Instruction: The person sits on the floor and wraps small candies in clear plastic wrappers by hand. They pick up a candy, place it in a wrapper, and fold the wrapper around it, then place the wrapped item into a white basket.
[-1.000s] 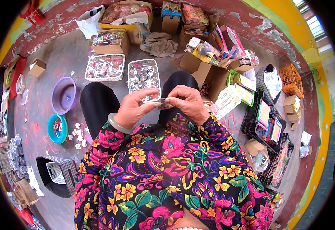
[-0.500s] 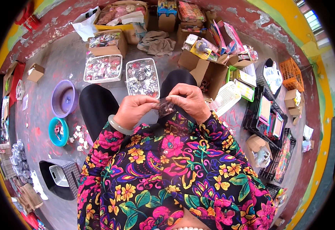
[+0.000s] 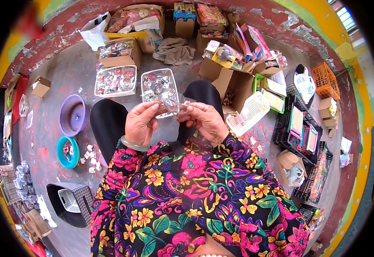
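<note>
My left hand (image 3: pixel 140 123) and my right hand (image 3: pixel 206 121) meet in front of my knees, and both pinch a small clear plastic packet (image 3: pixel 173 105) with a small item inside. A green bangle sits on my left wrist. Just beyond my hands, a clear plastic tray (image 3: pixel 159 87) filled with small shiny packed trinkets rests on the grey floor between my black-clad knees. What the packet holds is too small to tell.
A second clear tray (image 3: pixel 115 80) and cardboard boxes (image 3: pixel 118 50) of packed goods lie ahead. A purple bowl (image 3: pixel 73 115) and teal bowl (image 3: pixel 67 151) sit at left, a white basket (image 3: pixel 249 114) and black crates (image 3: pixel 300 128) at right, a dark basket (image 3: pixel 71 202) near left.
My hands have stayed together on the clear packet, shifting it slightly between the fingers. The view has tilted a little.
</note>
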